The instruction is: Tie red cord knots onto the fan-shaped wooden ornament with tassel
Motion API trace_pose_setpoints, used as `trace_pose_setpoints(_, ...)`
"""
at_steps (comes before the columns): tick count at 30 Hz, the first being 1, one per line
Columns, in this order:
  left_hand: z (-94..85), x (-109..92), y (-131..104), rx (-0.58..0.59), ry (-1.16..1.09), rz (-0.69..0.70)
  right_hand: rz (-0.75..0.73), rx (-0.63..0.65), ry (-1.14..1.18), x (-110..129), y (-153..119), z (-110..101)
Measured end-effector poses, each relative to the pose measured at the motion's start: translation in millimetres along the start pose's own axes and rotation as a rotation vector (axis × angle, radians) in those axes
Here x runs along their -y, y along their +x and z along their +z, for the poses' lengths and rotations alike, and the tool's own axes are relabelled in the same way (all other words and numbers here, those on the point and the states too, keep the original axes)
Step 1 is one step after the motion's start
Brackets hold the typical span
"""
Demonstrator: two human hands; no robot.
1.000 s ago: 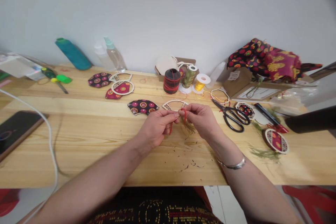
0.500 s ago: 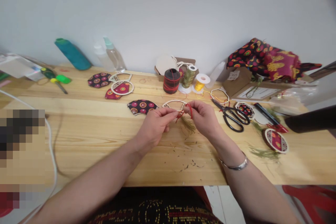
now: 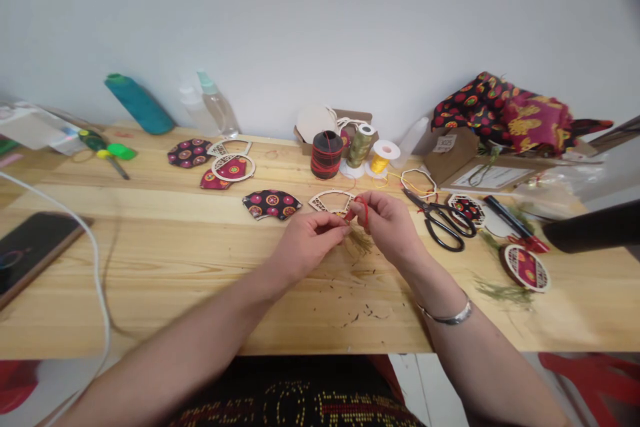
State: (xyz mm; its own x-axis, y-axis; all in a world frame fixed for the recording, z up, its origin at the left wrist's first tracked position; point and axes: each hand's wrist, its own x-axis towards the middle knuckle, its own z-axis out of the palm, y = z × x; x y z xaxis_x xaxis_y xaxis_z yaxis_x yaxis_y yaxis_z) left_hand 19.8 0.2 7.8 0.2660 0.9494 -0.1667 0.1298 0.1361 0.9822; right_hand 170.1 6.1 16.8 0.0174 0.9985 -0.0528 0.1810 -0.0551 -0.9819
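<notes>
Near the middle of the table my left hand (image 3: pixel 315 240) and my right hand (image 3: pixel 387 220) meet, each pinching a red cord (image 3: pixel 365 209). A loop of that cord stands up by my right fingers; its ends are partly hidden by the fingertips. Below my right hand hangs or lies a bunch of green threads (image 3: pixel 360 241); I cannot tell how it joins the cord. Just behind my hands is a fan-shaped wooden frame (image 3: pixel 320 200). A dark patterned fan-shaped fabric piece (image 3: pixel 273 205) rests left of it. Black-handled scissors (image 3: pixel 443 220) lie right of my right hand.
Thread spools, including a black-and-red one (image 3: pixel 327 157) and a yellow one (image 3: pixel 381 160), stand at the back. A cardboard box (image 3: pixel 470 163) holds fabric at the right. A phone (image 3: pixel 37 250) and white cable (image 3: pixel 97 267) lie left. Small dark scraps (image 3: pixel 367 313) dot the front.
My left hand has shifted slightly down and right, its fingertips lower on the cord. The right hand stays nearly in place, and the red loop has changed shape a little.
</notes>
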Motion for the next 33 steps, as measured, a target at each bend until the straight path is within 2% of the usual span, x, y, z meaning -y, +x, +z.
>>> trace_pose_setpoints(5, 1.0, 0.2, -0.1, -0.069, 0.096, 0.135, 0.137, 0.059, 0.243, 2.9, -1.0, 3.0)
trace_pose_setpoints(9, 0.7, 5.2, 0.2, -0.079, 0.168, 0.186, 0.210, 0.107, 0.376, 1.9, -1.2, 4.7)
trace_pose_setpoints(15, 1.6, 5.9, -0.6, -0.059, 0.165, 0.192, 0.200, 0.106, 0.374, -0.8, -1.4, 7.4)
trace_pose_setpoints(18, 0.0, 4.2, -0.7, -0.179, 0.177, 0.199, 0.187, 0.075, 0.307, 0.4, -1.1, 6.3)
trace_pose_setpoints(20, -1.4, 4.2, -0.4, -0.304, 0.182, 0.264, 0.174, 0.053, 0.253, 0.8, -0.8, 5.5)
trace_pose_setpoints(22, -1.4, 4.7, 0.0, -0.342, 0.124, 0.343, 0.146, 0.050, 0.217, -0.1, -0.7, 5.4)
trace_pose_setpoints(24, 0.6, 4.5, -0.1, -0.253, 0.001, 0.347, 0.105, 0.058, 0.204, -1.8, -1.1, 6.1)
trace_pose_setpoints(28, 6.2, 0.4, -1.8, 0.014, -0.226, 0.144, 0.067, 0.066, 0.167, -2.7, -3.1, 7.9)
trace_pose_setpoints(30, 6.6, -1.2, -2.4, 0.050, -0.240, 0.075, 0.072, 0.079, 0.137, -1.5, -4.0, 7.9)
trace_pose_setpoints(33, 4.3, -0.2, -2.1, 0.014, -0.109, 0.048, 0.067, 0.081, 0.087, 0.0, -4.1, 7.1)
